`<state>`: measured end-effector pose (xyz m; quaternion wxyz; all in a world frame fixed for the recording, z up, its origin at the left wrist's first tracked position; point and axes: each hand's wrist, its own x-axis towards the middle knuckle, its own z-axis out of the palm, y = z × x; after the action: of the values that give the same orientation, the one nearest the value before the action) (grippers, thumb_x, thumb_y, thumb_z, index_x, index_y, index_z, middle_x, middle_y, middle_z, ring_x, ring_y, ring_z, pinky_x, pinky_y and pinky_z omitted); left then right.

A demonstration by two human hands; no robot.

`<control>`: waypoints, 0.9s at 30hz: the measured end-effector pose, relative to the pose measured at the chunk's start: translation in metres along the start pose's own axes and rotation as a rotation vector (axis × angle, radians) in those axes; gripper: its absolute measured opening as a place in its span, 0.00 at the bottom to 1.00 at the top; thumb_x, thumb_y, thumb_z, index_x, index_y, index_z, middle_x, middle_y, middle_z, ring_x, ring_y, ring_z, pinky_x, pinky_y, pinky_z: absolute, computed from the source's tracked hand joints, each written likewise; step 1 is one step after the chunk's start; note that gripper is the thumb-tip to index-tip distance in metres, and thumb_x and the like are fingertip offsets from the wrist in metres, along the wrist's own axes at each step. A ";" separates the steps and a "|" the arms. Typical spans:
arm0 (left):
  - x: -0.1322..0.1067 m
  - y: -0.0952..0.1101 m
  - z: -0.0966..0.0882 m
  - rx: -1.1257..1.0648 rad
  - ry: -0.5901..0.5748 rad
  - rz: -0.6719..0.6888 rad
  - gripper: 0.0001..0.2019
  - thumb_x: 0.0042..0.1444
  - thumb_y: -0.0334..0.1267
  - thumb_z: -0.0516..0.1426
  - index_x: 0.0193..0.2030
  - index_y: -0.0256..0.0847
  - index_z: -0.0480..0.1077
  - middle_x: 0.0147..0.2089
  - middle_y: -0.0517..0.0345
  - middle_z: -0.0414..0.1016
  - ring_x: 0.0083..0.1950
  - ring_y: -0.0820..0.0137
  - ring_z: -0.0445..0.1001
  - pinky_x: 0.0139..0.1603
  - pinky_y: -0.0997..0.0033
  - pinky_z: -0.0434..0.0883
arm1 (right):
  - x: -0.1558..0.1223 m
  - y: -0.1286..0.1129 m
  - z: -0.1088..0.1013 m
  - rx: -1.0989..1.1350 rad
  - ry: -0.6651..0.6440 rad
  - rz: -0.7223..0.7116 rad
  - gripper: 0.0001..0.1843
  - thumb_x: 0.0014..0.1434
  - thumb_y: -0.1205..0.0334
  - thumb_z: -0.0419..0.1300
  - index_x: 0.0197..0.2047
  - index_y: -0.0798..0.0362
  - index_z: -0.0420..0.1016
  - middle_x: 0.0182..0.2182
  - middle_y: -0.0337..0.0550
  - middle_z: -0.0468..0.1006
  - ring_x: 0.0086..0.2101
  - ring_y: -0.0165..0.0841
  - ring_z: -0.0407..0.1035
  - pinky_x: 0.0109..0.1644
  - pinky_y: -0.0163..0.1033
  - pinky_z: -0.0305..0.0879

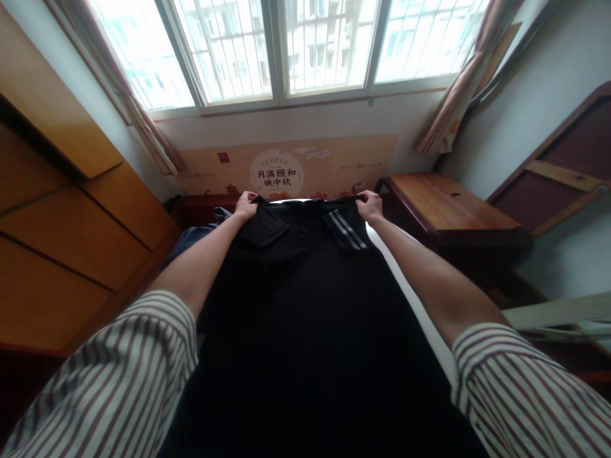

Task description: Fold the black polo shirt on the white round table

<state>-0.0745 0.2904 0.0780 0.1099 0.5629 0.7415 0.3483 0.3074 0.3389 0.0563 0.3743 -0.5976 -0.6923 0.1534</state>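
Observation:
A black short-sleeved shirt (305,305) with a buttoned placket stretches away from me over a white surface (410,286). My left hand (246,206) pinches its far left corner at the shoulder. At the opposite shoulder, my right hand (370,206) has its fingers closed on the cloth. Both sleeves lie inward on the shirt's front; pale stripes mark the right one. Both arms reach out straight, one on either side of the shirt. The near end of the shirt runs out of the bottom of the view.
Dark blue cloth (193,240) lies beyond my left forearm. Wooden cabinets (76,222) stand on the left. A small wooden table (453,197) is at the right, near a leaning dark red panel (568,165). A printed cardboard sheet (353,165) stands under the barred window (324,44).

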 end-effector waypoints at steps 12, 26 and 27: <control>-0.229 0.045 -0.069 0.174 -0.410 0.782 0.12 0.68 0.39 0.49 0.49 0.42 0.73 0.46 0.51 0.75 0.46 0.67 0.75 0.50 0.68 0.71 | -0.212 -0.029 -0.101 -0.137 -0.490 -0.486 0.09 0.64 0.59 0.60 0.42 0.53 0.78 0.38 0.46 0.77 0.37 0.36 0.72 0.45 0.41 0.68; -0.447 -0.084 -0.142 0.381 -0.335 0.921 0.21 0.61 0.30 0.55 0.60 0.48 0.71 0.51 0.52 0.79 0.50 0.61 0.77 0.52 0.61 0.78 | -0.447 0.019 -0.175 -0.427 -0.235 -0.921 0.30 0.57 0.73 0.53 0.62 0.48 0.70 0.55 0.47 0.77 0.52 0.42 0.73 0.50 0.46 0.76; -0.446 -0.086 -0.141 0.380 -0.322 0.917 0.21 0.61 0.28 0.53 0.60 0.47 0.71 0.51 0.51 0.79 0.50 0.61 0.77 0.52 0.61 0.78 | -0.445 0.022 -0.176 -0.426 -0.221 -0.936 0.31 0.55 0.76 0.52 0.60 0.49 0.71 0.53 0.47 0.78 0.51 0.41 0.73 0.50 0.45 0.76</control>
<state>-0.0648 -0.1822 0.0239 -0.0453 0.8863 0.4424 0.1288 0.4492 -0.1171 0.0114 0.1976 -0.2675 -0.9364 -0.1122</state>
